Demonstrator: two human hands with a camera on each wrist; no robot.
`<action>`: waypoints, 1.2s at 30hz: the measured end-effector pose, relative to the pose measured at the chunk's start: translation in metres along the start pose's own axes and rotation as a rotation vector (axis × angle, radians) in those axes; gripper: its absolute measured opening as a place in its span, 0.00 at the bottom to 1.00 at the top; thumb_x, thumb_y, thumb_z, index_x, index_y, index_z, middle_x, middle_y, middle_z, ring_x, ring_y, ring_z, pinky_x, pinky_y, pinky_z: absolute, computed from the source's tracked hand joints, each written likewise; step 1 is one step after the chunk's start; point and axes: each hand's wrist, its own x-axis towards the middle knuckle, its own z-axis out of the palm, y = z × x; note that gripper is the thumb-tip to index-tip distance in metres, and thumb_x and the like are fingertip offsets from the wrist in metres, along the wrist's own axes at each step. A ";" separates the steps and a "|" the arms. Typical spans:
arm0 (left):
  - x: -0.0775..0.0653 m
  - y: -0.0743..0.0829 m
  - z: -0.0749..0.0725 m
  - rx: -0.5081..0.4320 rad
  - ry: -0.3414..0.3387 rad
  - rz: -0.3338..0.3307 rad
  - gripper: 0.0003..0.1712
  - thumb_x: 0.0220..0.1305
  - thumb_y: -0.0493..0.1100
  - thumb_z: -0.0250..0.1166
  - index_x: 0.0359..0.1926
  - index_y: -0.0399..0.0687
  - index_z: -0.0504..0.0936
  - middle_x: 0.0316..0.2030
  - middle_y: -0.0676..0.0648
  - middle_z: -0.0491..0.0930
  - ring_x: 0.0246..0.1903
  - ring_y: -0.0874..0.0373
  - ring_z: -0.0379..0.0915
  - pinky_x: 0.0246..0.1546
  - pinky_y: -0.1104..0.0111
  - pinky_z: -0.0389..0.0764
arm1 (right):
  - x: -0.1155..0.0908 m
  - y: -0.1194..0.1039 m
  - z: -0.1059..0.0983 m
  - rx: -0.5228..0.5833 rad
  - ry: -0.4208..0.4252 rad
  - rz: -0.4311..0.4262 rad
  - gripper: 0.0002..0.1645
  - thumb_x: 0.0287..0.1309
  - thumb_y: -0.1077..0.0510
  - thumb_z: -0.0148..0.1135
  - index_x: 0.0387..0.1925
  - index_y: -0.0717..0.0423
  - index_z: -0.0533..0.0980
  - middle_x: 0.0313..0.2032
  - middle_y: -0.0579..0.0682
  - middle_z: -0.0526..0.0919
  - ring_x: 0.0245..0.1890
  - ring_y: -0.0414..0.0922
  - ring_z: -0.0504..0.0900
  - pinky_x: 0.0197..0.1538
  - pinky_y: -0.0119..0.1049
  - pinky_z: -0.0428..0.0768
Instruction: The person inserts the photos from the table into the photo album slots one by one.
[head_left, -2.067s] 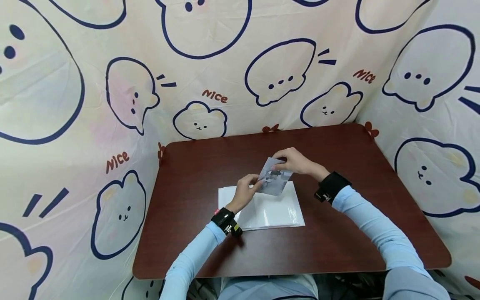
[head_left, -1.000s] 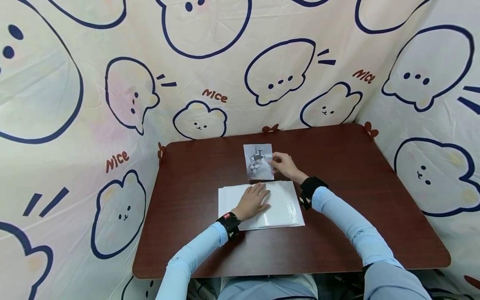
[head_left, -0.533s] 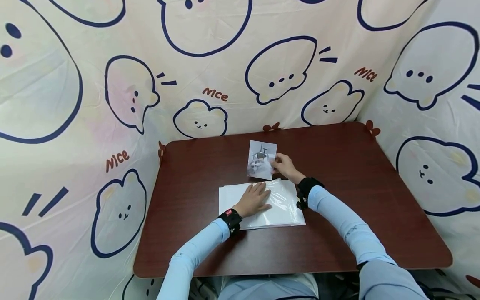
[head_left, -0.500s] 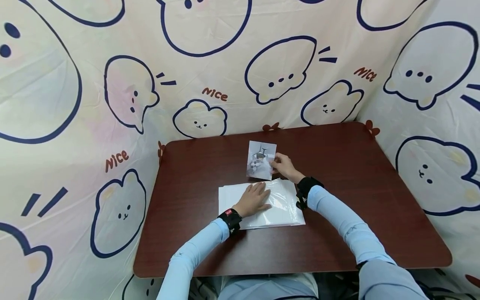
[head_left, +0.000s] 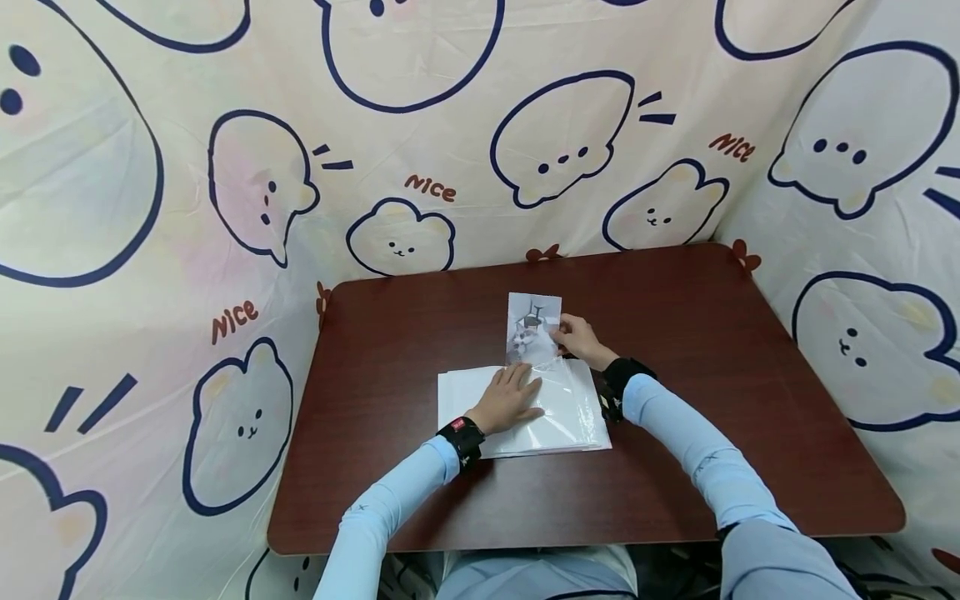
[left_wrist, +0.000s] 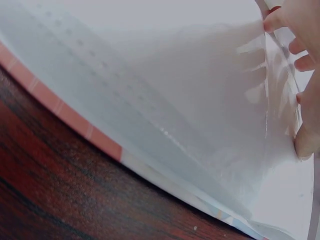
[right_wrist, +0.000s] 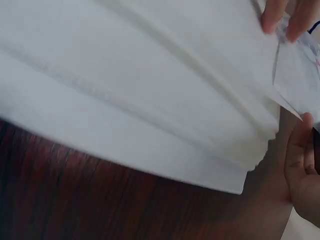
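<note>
An album of clear plastic sleeves over white pages (head_left: 573, 417) lies open on the table. My left hand (head_left: 506, 402) rests on it, fingers spread, fingertips near the top edge. My right hand (head_left: 583, 343) pinches a grey-toned photo print (head_left: 531, 325) by its right edge. The print stands up beyond the album, its lower end at the sleeve's top edge and overlapped by my left fingertips. In the right wrist view the print's corner shows between the right hand (right_wrist: 302, 175) and the left fingers (right_wrist: 287, 20). A glossy sleeve (left_wrist: 200, 90) fills the left wrist view.
The dark reddish-brown table (head_left: 712, 467) has rounded corners. Cream fabric with cartoon animal outlines (head_left: 405, 242) hangs close behind it and along its sides. A coloured cover edge (left_wrist: 65, 110) shows beneath the pages in the left wrist view.
From both hands, the print passed to the right hand alone, was held upright beyond the album, then came down and right to the sleeve's top edge. The left hand settled flat on the album.
</note>
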 end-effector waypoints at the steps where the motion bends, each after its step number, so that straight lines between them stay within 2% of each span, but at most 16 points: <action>1: 0.000 0.000 0.001 -0.004 -0.002 -0.002 0.36 0.76 0.64 0.56 0.76 0.51 0.68 0.77 0.37 0.59 0.78 0.43 0.52 0.74 0.50 0.64 | 0.000 0.001 -0.001 -0.055 0.004 -0.003 0.10 0.77 0.63 0.54 0.50 0.69 0.71 0.29 0.50 0.71 0.27 0.42 0.75 0.33 0.31 0.77; 5: 0.001 -0.002 0.003 0.004 -0.026 -0.007 0.37 0.77 0.65 0.54 0.78 0.52 0.66 0.79 0.37 0.56 0.79 0.43 0.50 0.75 0.50 0.62 | 0.002 0.002 -0.004 -0.223 0.027 -0.079 0.12 0.75 0.64 0.56 0.52 0.71 0.74 0.23 0.52 0.74 0.22 0.43 0.70 0.31 0.35 0.67; 8: 0.001 -0.002 0.001 0.006 -0.047 -0.006 0.38 0.78 0.64 0.52 0.79 0.53 0.63 0.80 0.37 0.52 0.81 0.43 0.47 0.77 0.49 0.60 | 0.006 0.001 -0.006 -0.294 0.042 -0.120 0.17 0.73 0.65 0.58 0.58 0.69 0.77 0.24 0.54 0.78 0.23 0.42 0.72 0.30 0.36 0.69; 10: -0.001 -0.001 0.000 0.001 -0.054 -0.001 0.38 0.78 0.64 0.52 0.79 0.52 0.62 0.81 0.37 0.52 0.81 0.43 0.46 0.77 0.48 0.59 | 0.009 0.000 -0.007 -0.342 0.041 -0.137 0.15 0.72 0.64 0.59 0.55 0.68 0.78 0.25 0.55 0.79 0.23 0.43 0.73 0.30 0.36 0.69; 14: -0.004 0.001 -0.002 -0.031 -0.056 0.006 0.37 0.79 0.62 0.52 0.79 0.49 0.62 0.81 0.36 0.51 0.81 0.43 0.45 0.77 0.47 0.58 | 0.014 -0.002 -0.009 -0.395 0.008 -0.167 0.13 0.72 0.65 0.59 0.53 0.69 0.78 0.27 0.58 0.80 0.24 0.46 0.75 0.31 0.37 0.70; 17: -0.005 0.000 0.000 -0.049 -0.063 0.005 0.37 0.80 0.61 0.50 0.81 0.50 0.60 0.82 0.36 0.48 0.82 0.42 0.41 0.79 0.46 0.55 | 0.016 -0.002 -0.012 -0.422 -0.002 -0.162 0.15 0.72 0.64 0.59 0.55 0.69 0.77 0.27 0.58 0.81 0.24 0.47 0.75 0.31 0.37 0.71; 19: -0.005 -0.001 0.002 -0.053 -0.065 0.002 0.38 0.81 0.62 0.48 0.81 0.50 0.58 0.82 0.36 0.45 0.82 0.43 0.40 0.79 0.47 0.53 | 0.017 0.000 -0.013 -0.430 0.003 -0.152 0.13 0.73 0.64 0.59 0.53 0.69 0.77 0.27 0.57 0.80 0.24 0.46 0.75 0.30 0.37 0.70; 24: -0.003 -0.005 0.005 -0.039 -0.093 -0.013 0.38 0.81 0.64 0.45 0.82 0.53 0.55 0.83 0.38 0.42 0.83 0.46 0.37 0.80 0.50 0.51 | 0.016 0.002 -0.012 -0.393 -0.057 -0.128 0.11 0.72 0.65 0.58 0.49 0.71 0.76 0.25 0.55 0.77 0.23 0.45 0.71 0.31 0.37 0.68; 26: -0.003 -0.007 0.006 -0.043 -0.106 -0.017 0.39 0.81 0.64 0.45 0.83 0.54 0.54 0.83 0.39 0.41 0.83 0.47 0.36 0.80 0.50 0.50 | 0.016 0.002 -0.011 -0.393 -0.108 -0.120 0.13 0.72 0.65 0.59 0.52 0.70 0.76 0.25 0.54 0.77 0.24 0.45 0.71 0.33 0.38 0.69; 28: -0.003 -0.008 0.005 -0.053 -0.104 -0.016 0.39 0.81 0.64 0.45 0.83 0.54 0.54 0.83 0.40 0.42 0.83 0.47 0.37 0.80 0.50 0.51 | 0.017 0.002 -0.010 -0.414 -0.163 -0.118 0.15 0.71 0.64 0.59 0.54 0.70 0.76 0.28 0.57 0.78 0.26 0.48 0.73 0.35 0.39 0.70; 30: -0.003 -0.009 0.005 -0.063 -0.092 -0.010 0.39 0.81 0.64 0.47 0.82 0.53 0.55 0.83 0.40 0.43 0.83 0.47 0.37 0.80 0.50 0.52 | 0.018 0.002 -0.009 -0.413 -0.194 -0.109 0.19 0.70 0.64 0.61 0.58 0.70 0.76 0.35 0.61 0.83 0.33 0.51 0.79 0.39 0.38 0.74; 33: -0.003 -0.008 0.008 -0.047 -0.062 -0.001 0.38 0.81 0.63 0.46 0.82 0.52 0.55 0.83 0.41 0.44 0.83 0.47 0.38 0.80 0.49 0.52 | 0.019 -0.001 -0.010 -0.261 -0.213 -0.061 0.30 0.67 0.66 0.63 0.67 0.72 0.69 0.53 0.71 0.81 0.47 0.59 0.82 0.47 0.41 0.79; 35: -0.005 -0.006 0.010 -0.025 -0.045 0.003 0.39 0.81 0.63 0.45 0.83 0.51 0.53 0.83 0.43 0.44 0.83 0.47 0.37 0.80 0.47 0.50 | 0.021 -0.003 -0.009 -0.110 -0.196 -0.019 0.41 0.65 0.69 0.64 0.75 0.70 0.59 0.64 0.73 0.73 0.56 0.62 0.79 0.54 0.45 0.80; 36: -0.007 -0.004 0.011 -0.012 -0.031 0.010 0.40 0.81 0.63 0.45 0.83 0.50 0.53 0.83 0.43 0.45 0.83 0.48 0.37 0.80 0.47 0.49 | 0.022 -0.004 -0.009 -0.049 -0.190 -0.005 0.45 0.64 0.70 0.63 0.78 0.67 0.54 0.66 0.74 0.70 0.57 0.64 0.77 0.56 0.47 0.79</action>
